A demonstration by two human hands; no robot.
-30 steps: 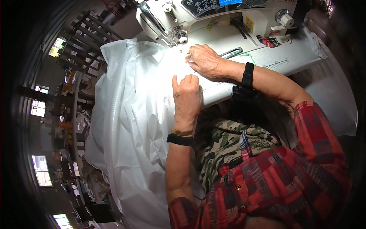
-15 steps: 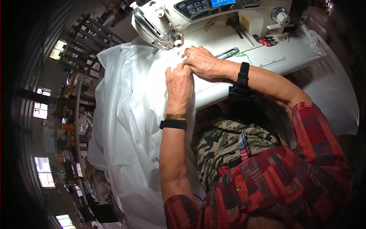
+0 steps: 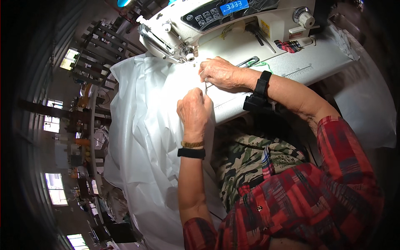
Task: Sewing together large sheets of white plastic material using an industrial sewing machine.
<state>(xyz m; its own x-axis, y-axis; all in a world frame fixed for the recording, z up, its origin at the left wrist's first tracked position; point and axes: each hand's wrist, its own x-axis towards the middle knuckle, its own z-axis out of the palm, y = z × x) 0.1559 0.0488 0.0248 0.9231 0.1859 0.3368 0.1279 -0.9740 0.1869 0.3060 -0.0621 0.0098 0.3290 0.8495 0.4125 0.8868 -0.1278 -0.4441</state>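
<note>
A large white plastic-like sheet hangs over the left end of the sewing machine's bed and down beside my legs. My left hand is closed on its right edge, knuckles up. Farther off, my right hand pinches the same edge close to the sewing machine's needle area. Between the two hands a short stretch of the edge looks pulled straight. The fingertips are partly hidden, and glare washes out the sheet near the needle.
The white sewing machine has a lit blue display. Thread snips with a green cord lie on the bed, right of my right hand. A plaid cloth scrap rests near the machine's pillar. Clear plastic hangs at the right.
My left hand has drawn back toward me along the sheet's edge, away from my right hand. The right hand has moved slightly nearer too. The whole view has shifted a little.
</note>
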